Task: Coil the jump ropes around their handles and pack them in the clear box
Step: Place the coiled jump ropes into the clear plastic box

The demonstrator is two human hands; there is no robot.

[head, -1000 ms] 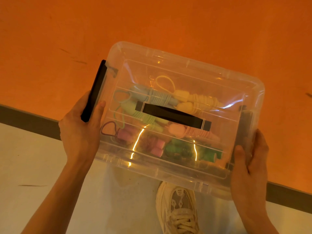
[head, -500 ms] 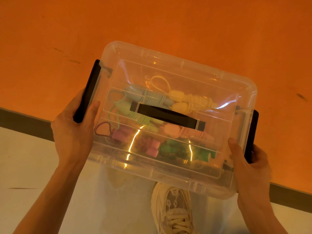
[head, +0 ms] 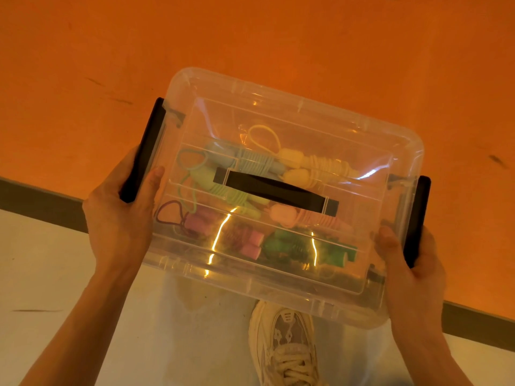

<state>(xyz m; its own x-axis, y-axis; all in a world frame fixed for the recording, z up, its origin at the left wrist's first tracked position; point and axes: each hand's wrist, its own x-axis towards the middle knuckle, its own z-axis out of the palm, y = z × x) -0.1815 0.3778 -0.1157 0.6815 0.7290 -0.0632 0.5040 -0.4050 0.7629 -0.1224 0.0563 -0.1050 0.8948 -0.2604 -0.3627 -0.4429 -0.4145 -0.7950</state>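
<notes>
The clear box (head: 295, 107), lid on, hangs in the air between my hands. Its lid carries a black handle (head: 274, 190) in the middle. Inside lie several coiled jump ropes: a yellow one (head: 312, 162), a pale blue one (head: 245, 160), a light green one (head: 223, 188), a peach one (head: 295, 217), a pink one (head: 245, 240) and a dark green one (head: 306, 247). My left hand (head: 119, 215) grips the black left latch (head: 145, 146), thumb on the lid. My right hand (head: 412, 263) grips the black right latch (head: 416, 218).
Below the box are an orange floor (head: 250, 37), a dark stripe (head: 39, 201) and a pale floor area (head: 41, 260). My pale trousers and a cream sneaker (head: 287, 344) show under the box.
The box has shifted a little to the left with both hands. My right hand has slid outward, uncovering the black right latch it now holds.
</notes>
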